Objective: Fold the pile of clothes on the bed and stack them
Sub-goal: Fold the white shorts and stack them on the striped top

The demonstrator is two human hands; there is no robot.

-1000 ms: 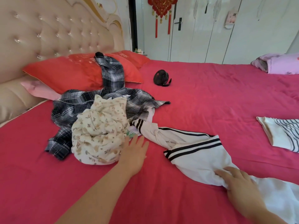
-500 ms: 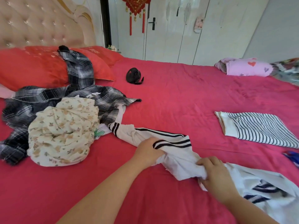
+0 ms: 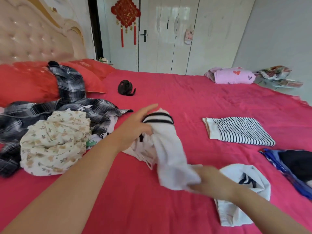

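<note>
- You have a small round black fan lying on the bed's red sheet, just beyond the red pillows and apart from them.
- Two red rectangular fabric pillows lean against the headboard at your left, one partly behind the other.
- The headboard is beige, tufted and padded, with a curved gold-trimmed frame.
- A red knotted ornament with hanging tassels hangs on the white door, above its dark lever handle.
- Glossy white wardrobe doors fill the far wall to the right of that door.
- A small pale card hangs on one wardrobe panel.
</note>
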